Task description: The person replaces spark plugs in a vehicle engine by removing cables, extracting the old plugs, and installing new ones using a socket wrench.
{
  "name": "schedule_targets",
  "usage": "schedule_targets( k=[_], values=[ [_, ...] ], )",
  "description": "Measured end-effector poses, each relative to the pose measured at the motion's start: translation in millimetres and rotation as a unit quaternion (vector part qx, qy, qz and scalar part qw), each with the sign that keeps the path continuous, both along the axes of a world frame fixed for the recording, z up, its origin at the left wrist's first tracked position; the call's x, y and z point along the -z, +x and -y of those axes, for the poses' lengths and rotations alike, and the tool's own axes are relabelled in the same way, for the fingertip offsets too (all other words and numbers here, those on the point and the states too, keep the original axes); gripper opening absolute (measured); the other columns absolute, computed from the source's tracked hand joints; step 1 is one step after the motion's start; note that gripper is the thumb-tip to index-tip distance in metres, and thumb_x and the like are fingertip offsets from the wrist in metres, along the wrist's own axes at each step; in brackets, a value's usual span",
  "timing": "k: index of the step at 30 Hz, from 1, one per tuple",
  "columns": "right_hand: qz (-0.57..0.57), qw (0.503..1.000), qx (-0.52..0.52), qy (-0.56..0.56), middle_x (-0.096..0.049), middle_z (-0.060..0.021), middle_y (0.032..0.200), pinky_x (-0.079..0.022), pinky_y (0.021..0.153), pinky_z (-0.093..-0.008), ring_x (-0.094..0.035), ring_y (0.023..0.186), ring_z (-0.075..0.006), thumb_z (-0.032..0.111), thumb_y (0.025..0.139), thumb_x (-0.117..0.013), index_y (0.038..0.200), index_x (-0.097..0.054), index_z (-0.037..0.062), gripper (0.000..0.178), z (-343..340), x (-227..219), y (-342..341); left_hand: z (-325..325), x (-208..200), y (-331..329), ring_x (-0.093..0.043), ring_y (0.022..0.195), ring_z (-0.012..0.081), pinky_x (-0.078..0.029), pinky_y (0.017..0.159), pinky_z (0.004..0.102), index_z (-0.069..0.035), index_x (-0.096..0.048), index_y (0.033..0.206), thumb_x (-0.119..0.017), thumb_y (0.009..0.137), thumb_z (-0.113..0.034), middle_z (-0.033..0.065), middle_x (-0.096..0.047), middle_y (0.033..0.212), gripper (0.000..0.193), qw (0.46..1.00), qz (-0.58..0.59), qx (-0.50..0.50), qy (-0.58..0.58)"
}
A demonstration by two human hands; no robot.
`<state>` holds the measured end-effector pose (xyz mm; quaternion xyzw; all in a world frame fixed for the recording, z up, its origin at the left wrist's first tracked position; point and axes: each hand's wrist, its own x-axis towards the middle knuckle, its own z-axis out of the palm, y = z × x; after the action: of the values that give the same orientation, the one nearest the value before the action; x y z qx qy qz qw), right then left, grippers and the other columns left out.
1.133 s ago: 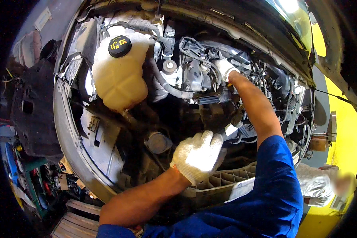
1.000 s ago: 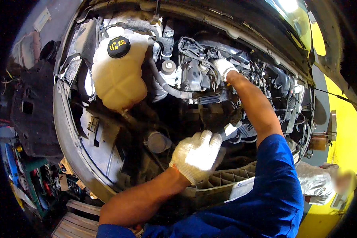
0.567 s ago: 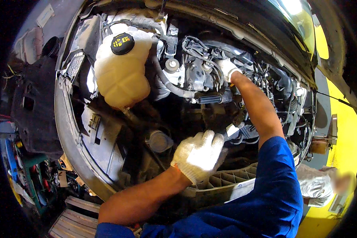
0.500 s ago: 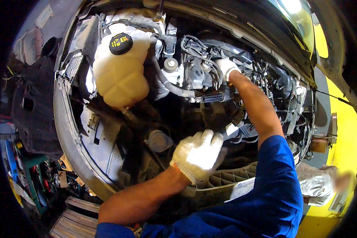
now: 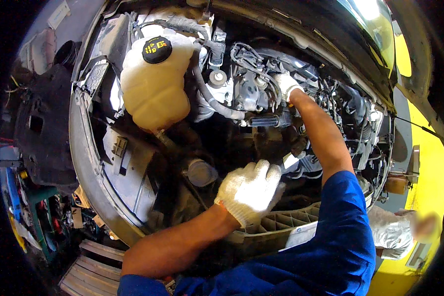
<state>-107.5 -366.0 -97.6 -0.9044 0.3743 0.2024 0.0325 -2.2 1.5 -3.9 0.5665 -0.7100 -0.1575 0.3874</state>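
Right gloved hand [image 5: 286, 85] is deep among the tangled black wiring and hoses [image 5: 251, 59] at the engine's back, grip hidden, can't tell. Left gloved hand [image 5: 250, 191] rests spread flat on the ribbed black plastic front panel [image 5: 286, 224]. Hoses look bendy but stubborn; I'd grab near a connector.

A single head-worn fisheye camera is looking steeply down and forward into an open engine bay [image 5: 241, 118], sitting close above it, so the bay is filling most of the round picture. The person's forearms are entering from the lower edge, the left hand [image 5: 251, 191] lying near the centre and the right hand [image 5: 286, 85] reaching farther up into the frame. Straight edges, such as the front bumper rim [image 5: 86, 163], are bending toward the dark border. At the far left the view is catching a strip of workshop floor [image 5: 34, 222]; at the right, yellow bodywork [image 5: 429, 163].
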Motion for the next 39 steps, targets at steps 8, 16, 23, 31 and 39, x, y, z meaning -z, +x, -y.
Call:
schedule_targets(
  k=[8, 16, 23, 31, 39],
  values=[
    [-0.065, 0.99, -0.106, -0.066, -0.069, -0.0251, 0.111, -0.05, 0.095, -0.0455, -0.066, 0.108, -0.0386, 0.022, 0.086, -0.062, 0.107, -0.069, 0.0044, 0.028, 24.6, 22.4, -7.6, 1.1, 0.7, 0.3, -0.064, 0.071, 0.0301, -0.054, 0.056, 0.0414, -0.001, -0.062, 0.109, -0.069, 0.085, -0.029, 0.0152, -0.059, 0.087, 0.038, 0.999, -0.004, 0.005, 0.041],
    [0.083, 0.991, -0.097, -0.043, -0.069, -0.0249, 0.112, -0.049, 0.096, -0.0452, -0.063, 0.109, -0.0424, 0.029, 0.089, -0.059, 0.113, -0.07, 0.0051, 0.035, 30.9, 49.6, -31.2, -5.9, 3.2, -5.3, -0.064, 0.082, 0.0316, -0.056, 0.066, 0.0437, -0.004, -0.061, 0.108, -0.061, 0.092, -0.034, 0.0146, -0.059, 0.095, 0.034, 0.992, -0.022, 0.038, 0.12],
    [0.158, 0.987, -0.029, 0.028, -0.071, -0.0153, 0.088, -0.052, 0.08, -0.0436, -0.066, 0.083, -0.0316, 0.018, 0.091, -0.061, 0.108, -0.068, 0.0008, 0.025, 50.0, 45.1, -35.0, -4.7, -9.7, -12.1, -0.065, 0.077, 0.0307, -0.056, 0.063, 0.0427, -0.003, -0.062, 0.102, -0.06, 0.091, -0.029, 0.0159, -0.06, 0.09, 0.028, 0.997, -0.027, 0.039, 0.064],
    [0.112, 0.986, -0.102, -0.068, -0.069, -0.0249, 0.1, -0.052, 0.088, -0.048, -0.064, 0.1, -0.0447, 0.029, 0.084, -0.067, 0.109, -0.069, 0.0042, 0.035, 45.5, 61.2, -19.0, 22.7, -19.4, -12.7, -0.065, 0.08, 0.0265, -0.055, 0.063, 0.0383, -0.005, -0.061, 0.097, -0.055, 0.085, -0.024, 0.0128, -0.06, 0.092, 0.023, 0.988, 0.089, 0.115, -0.047],
    [0.136, 0.983, 0.066, 0.105, -0.068, -0.026, 0.111, -0.051, 0.089, -0.0424, -0.067, 0.103, -0.0384, 0.023, 0.095, -0.053, 0.115, -0.067, 0.0015, 0.032, 28.9, 45.9, -11.7, 25.5, 2.5, 17.6, -0.064, 0.074, 0.0283, -0.054, 0.061, 0.0412, -0.003, -0.063, 0.109, -0.058, 0.093, -0.036, 0.0119, -0.059, 0.088, 0.037, 0.989, 0.086, 0.115, -0.018]
  ],
)
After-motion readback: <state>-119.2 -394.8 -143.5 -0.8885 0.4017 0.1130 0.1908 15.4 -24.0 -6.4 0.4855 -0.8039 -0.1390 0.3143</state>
